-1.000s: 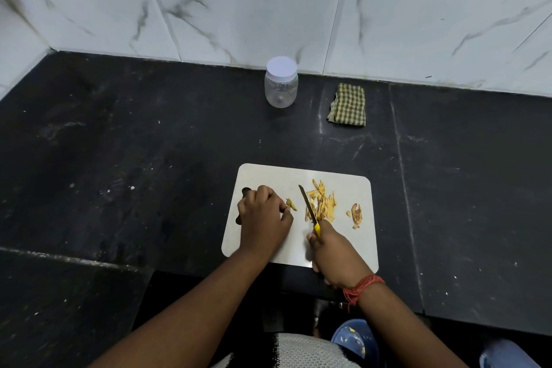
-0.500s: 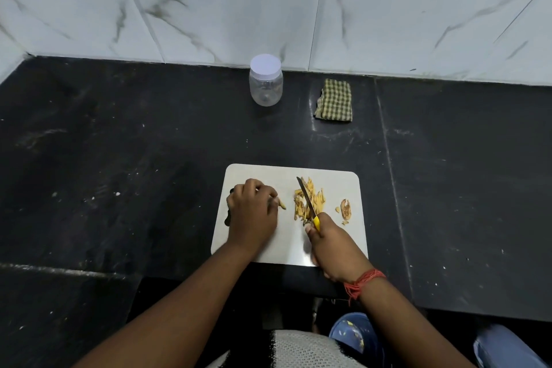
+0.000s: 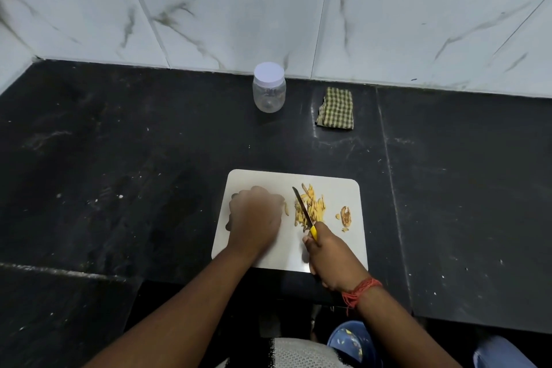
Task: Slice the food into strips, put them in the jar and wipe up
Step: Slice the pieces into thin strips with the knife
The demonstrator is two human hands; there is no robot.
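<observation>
- Right hand point(image 3: 331, 254) clamps the knife point(image 3: 303, 210); long axis runs from near edge toward far-left, tip away, over the strips point(image 3: 310, 203) mid-board.
- Left hand point(image 3: 255, 218) blurred, fingers curled over a piece; grip state indeterminate.
- Jar point(image 3: 269, 87), lidded, at bench far edge.

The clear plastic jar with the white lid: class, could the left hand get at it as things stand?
Probably yes. Bare black counter lies between the left hand and the clear plastic jar with the white lid.

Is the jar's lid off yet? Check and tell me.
No, the jar by the wall has its white lid on and looks empty.
</observation>
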